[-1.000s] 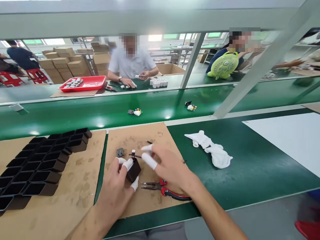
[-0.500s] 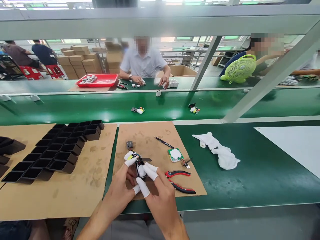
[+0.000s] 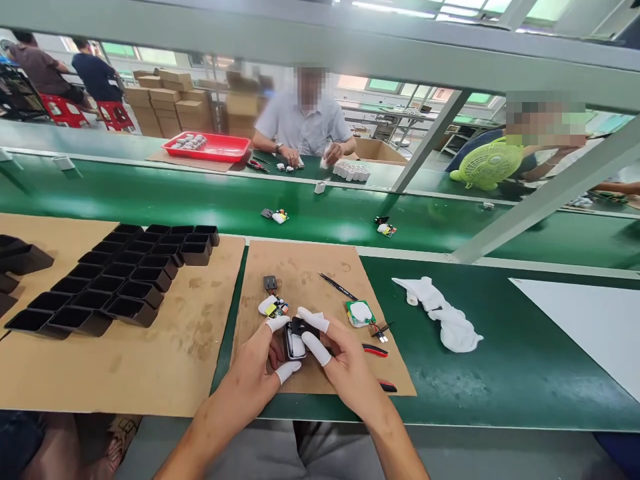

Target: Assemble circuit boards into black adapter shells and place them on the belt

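Observation:
My left hand [image 3: 250, 367], with white finger cots on its fingertips, grips a small black plastic case [image 3: 289, 348] above the cardboard sheet. White-topped contents [image 3: 297, 345] show inside the case's open top. My right hand [image 3: 350, 360], also in finger cots, pinches a flat black piece [image 3: 306, 327] at the case's right edge; its exact shape is partly hidden by the fingers. Just beyond the hands lies a small circuit board [image 3: 273, 307] with a black plug part [image 3: 270, 284]. To the right are a green board with a white pad [image 3: 360, 313] and red-and-black pliers [image 3: 375, 350], partly covered by my right hand.
A marker pen [image 3: 338, 285] lies on the cardboard [image 3: 255, 267]. Rows of black cases [image 3: 135, 310] stand at left, a crumpled white cloth [image 3: 445, 317] at right. Circuit boards [image 3: 280, 217] sit on the green belt [image 3: 200, 200]. Across it a person [image 3: 305, 127] handles white parts.
The black piece has turned and come down over the case's right side, now between my right fingers. My right hand has shifted right, covering part of the pliers. The camera view has tilted.

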`<state>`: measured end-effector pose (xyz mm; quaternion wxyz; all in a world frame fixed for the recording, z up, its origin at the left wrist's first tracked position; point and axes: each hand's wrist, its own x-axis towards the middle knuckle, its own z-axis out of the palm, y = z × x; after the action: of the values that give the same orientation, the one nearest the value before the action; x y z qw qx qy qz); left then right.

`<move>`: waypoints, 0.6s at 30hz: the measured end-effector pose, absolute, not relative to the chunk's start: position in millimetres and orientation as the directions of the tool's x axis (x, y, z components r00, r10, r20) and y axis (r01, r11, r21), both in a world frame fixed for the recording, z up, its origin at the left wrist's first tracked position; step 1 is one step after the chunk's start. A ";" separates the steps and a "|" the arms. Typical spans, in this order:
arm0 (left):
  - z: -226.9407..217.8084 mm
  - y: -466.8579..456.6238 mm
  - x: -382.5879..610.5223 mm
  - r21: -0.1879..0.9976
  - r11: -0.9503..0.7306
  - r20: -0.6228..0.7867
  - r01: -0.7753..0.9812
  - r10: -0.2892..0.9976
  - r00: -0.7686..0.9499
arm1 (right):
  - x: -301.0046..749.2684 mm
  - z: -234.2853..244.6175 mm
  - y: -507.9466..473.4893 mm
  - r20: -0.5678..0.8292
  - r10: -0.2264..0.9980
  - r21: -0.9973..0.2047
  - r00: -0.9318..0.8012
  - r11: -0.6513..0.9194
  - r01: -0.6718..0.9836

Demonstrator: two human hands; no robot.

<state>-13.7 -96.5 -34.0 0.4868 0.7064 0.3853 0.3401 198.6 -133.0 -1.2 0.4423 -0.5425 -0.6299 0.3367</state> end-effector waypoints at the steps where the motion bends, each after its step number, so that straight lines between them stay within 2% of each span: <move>1: -33.9 -96.8 -13.1 0.949 -0.228 0.103 0.219 0.877 0.468 | 195.0 -0.5 -135.0 0.217 0.976 -0.895 0.023 0.189 0.405; 4: -34.7 -100.5 -9.2 0.931 -0.223 0.079 0.288 0.895 0.439 | 179.4 0.9 -146.5 0.347 0.928 -0.820 0.135 0.230 0.524; 9: -37.8 -112.2 -1.2 0.891 -0.234 0.098 0.388 0.936 0.339 | 157.5 -5.2 -166.6 0.539 0.833 -0.645 0.127 0.311 0.698; 12: -36.0 -115.3 -1.0 0.892 -0.247 0.104 0.380 0.928 0.359 | 151.5 -13.5 -172.4 0.562 0.819 -0.578 0.118 0.288 0.763; 18: -33.5 -108.2 -0.5 0.914 -0.244 0.099 0.325 0.909 0.404 | 148.5 -16.0 -169.1 0.538 0.837 -0.524 0.097 0.242 0.817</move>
<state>-0.5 -108.2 -33.5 0.4375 0.7146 0.4317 0.3339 148.5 -169.1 -16.0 0.4117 -0.6156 -0.6718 0.0125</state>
